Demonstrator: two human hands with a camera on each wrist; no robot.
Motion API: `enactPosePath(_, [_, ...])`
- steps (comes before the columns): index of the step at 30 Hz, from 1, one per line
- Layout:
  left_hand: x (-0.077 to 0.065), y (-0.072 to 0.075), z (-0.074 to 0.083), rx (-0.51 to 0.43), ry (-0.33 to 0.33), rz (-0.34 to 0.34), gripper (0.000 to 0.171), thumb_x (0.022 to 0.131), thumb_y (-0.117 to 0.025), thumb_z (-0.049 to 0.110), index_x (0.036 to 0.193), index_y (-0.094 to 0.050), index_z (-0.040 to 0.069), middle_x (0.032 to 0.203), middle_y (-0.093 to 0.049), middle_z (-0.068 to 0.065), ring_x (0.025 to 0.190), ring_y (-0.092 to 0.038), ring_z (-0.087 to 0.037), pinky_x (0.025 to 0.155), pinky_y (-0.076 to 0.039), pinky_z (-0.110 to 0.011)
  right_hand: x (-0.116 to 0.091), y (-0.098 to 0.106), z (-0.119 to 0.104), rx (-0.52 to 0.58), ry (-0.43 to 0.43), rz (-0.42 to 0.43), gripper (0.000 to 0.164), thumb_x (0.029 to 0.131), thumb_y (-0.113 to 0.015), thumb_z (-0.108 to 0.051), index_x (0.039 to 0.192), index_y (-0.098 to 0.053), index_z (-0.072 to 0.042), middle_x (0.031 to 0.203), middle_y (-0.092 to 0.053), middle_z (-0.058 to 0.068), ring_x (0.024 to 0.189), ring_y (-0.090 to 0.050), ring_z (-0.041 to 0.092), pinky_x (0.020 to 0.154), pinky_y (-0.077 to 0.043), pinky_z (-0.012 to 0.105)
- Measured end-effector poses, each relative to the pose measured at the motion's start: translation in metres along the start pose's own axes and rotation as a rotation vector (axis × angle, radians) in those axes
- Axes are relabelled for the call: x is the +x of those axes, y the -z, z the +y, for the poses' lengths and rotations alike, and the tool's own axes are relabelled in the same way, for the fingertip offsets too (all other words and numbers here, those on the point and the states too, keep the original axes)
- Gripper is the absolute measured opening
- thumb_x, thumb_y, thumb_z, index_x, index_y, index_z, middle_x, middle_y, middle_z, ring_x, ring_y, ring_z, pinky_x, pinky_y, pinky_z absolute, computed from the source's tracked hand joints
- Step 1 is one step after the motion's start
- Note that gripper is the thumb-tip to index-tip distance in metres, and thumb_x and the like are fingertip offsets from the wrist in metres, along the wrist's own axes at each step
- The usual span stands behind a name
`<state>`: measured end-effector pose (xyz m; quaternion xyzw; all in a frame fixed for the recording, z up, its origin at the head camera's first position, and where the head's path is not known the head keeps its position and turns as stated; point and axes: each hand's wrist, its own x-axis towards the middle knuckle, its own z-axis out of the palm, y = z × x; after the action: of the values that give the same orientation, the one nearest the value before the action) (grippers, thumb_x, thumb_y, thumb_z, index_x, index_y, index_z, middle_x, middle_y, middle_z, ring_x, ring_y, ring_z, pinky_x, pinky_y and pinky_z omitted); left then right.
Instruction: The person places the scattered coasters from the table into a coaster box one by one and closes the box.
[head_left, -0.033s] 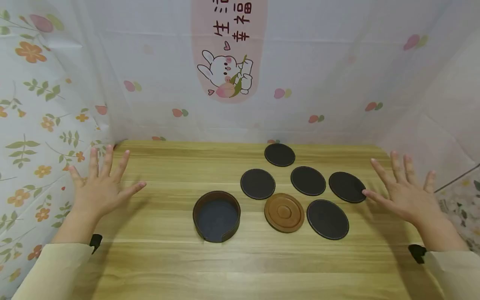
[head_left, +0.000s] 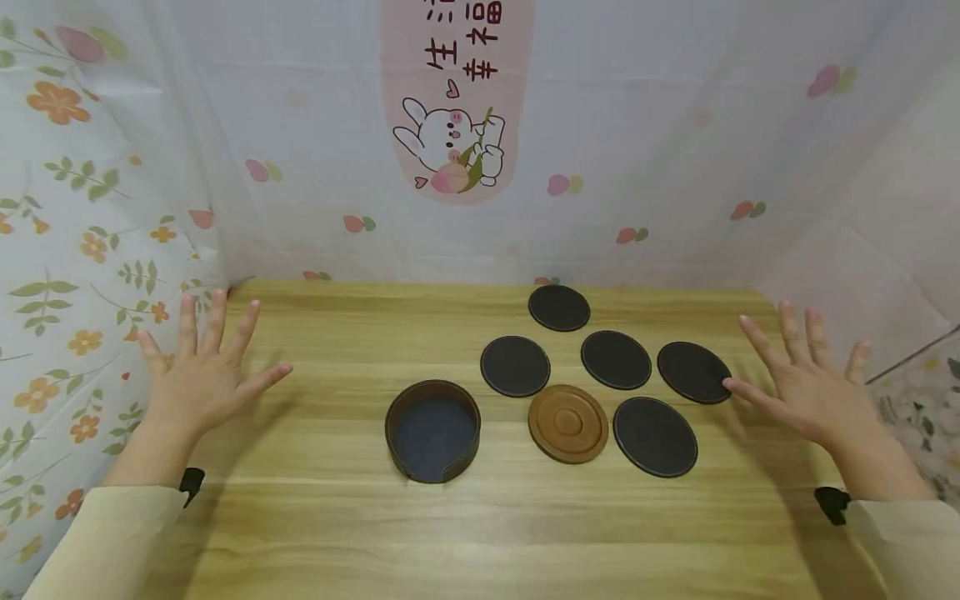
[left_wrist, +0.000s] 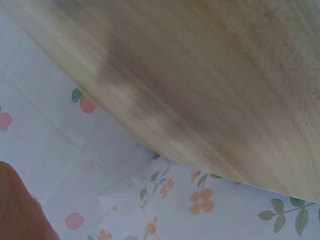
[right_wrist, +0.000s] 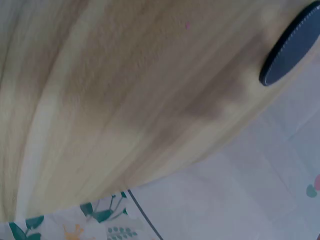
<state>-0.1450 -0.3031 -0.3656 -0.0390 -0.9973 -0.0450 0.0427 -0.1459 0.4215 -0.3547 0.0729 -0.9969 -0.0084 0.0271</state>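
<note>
My left hand [head_left: 198,379] hovers above the table's left side, fingers straight and spread, holding nothing. Across from it my right hand [head_left: 817,387] is also spread, its thumb tip overlapping the edge of the rightmost black coaster [head_left: 693,372] in the head view; whether they touch I cannot tell. Several more round black coasters lie flat, including one at the back [head_left: 559,308] and one nearer me [head_left: 655,437]. Among them lies a brown wooden disc [head_left: 568,423] with ring grooves. A round dark holder [head_left: 433,475], notched at the front, stands left of the disc.
The wooden table [head_left: 480,533] meets a white patterned cloth [head_left: 315,125] at the back. Flowered cloth [head_left: 82,250] hangs along the left side, and pale cloth [head_left: 900,217] along the right. In the right wrist view, a black coaster [right_wrist: 295,47] lies near the table edge.
</note>
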Motion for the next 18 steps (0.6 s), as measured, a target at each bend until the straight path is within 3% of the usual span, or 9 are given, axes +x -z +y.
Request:
enactPosePath(6, [-0.001, 0.001, 0.001, -0.006, -0.004, 0.007, 0.093, 0.093, -0.040, 0.073, 0.159, 0.013, 0.033, 0.160, 0.032, -0.005, 0.145, 0.037, -0.034, 0.099, 0.019, -0.085, -0.002, -0.007, -0.003, 0.013, 0.005, 0.008, 0.093, 0.093, -0.051, -0.065, 0.159, 0.009, -0.038, 0.158, 0.038, -0.001, 0.144, 0.039, 0.027, 0.096, 0.037, 0.071])
enactPosePath(18, [-0.011, 0.002, 0.002, 0.029, -0.009, 0.001, 0.094, 0.093, -0.041, 0.074, 0.160, 0.010, 0.031, 0.162, 0.029, -0.009, 0.145, 0.036, -0.034, 0.100, 0.018, -0.085, -0.002, -0.016, -0.005, 0.000, 0.002, 0.038, 0.095, 0.092, -0.053, -0.066, 0.159, 0.007, -0.037, 0.159, 0.034, 0.002, 0.146, 0.034, 0.031, 0.099, 0.026, 0.079])
